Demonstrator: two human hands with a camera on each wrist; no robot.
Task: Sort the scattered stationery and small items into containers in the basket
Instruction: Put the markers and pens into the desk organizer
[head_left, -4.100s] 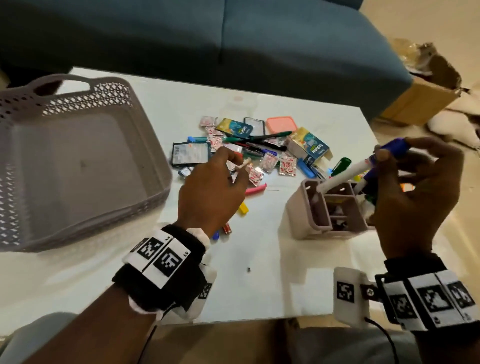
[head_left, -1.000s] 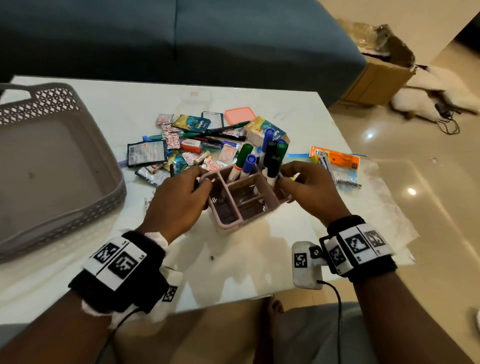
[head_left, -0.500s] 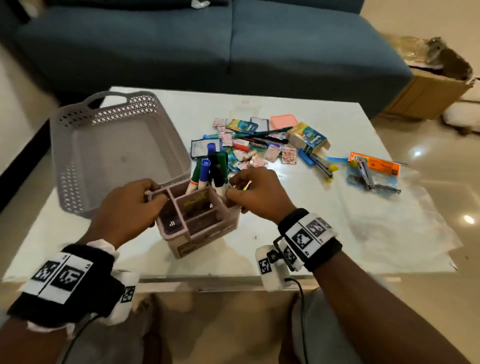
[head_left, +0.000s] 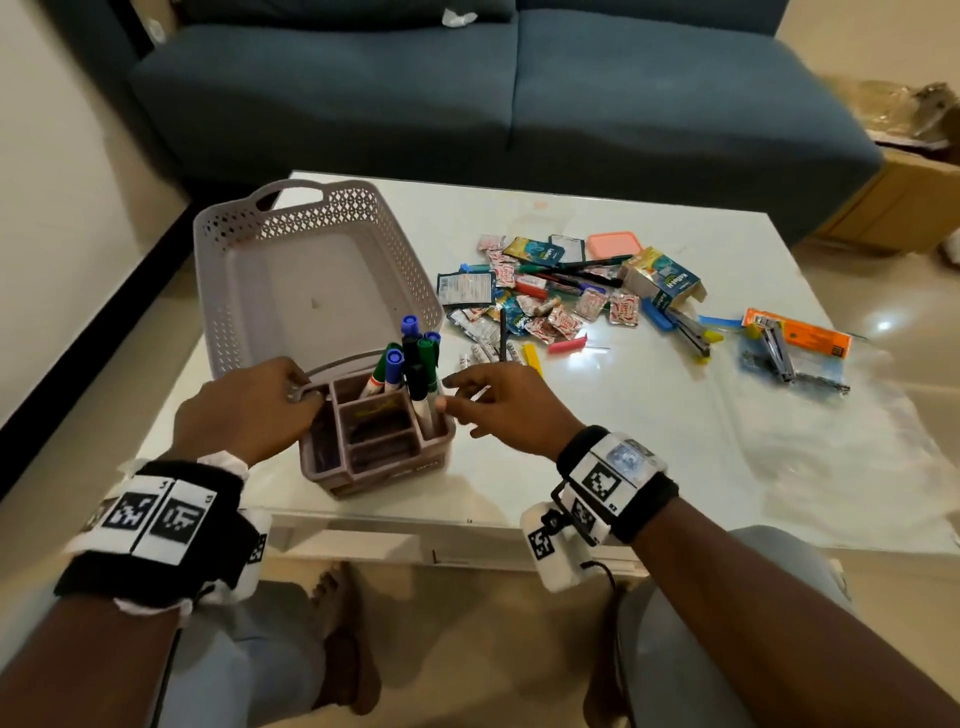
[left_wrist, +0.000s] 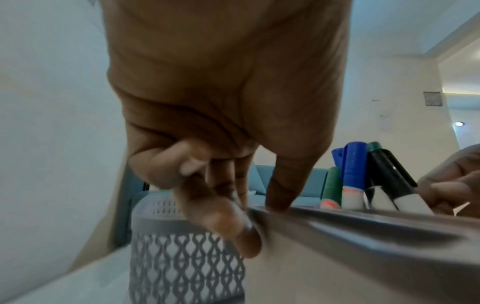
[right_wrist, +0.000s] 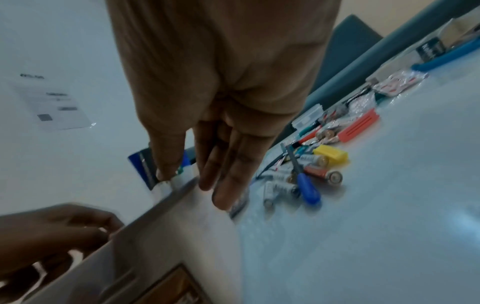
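A mauve compartment organizer stands in front of the basket's near right corner, with several capped markers upright in its far compartments. My left hand pinches its left rim, thumb and fingers curled over the edge. My right hand is at the organizer's right corner with straight fingers, holding nothing. The grey lattice basket lies behind, nothing in it. Sachets, pens and small boxes lie in a scattered pile on the table. The organizer and the markers fill the left wrist view.
Loose batteries, a yellow clip and a blue-handled tool lie just right of my right hand. A stapler and an orange pack on a clear plastic sheet sit farther right. A blue sofa stands behind the table.
The organizer has been carried left from beside the pile to the basket's near corner. My right hand, which gripped its right rim, has let go and straightened its fingers; my left hand still holds on.
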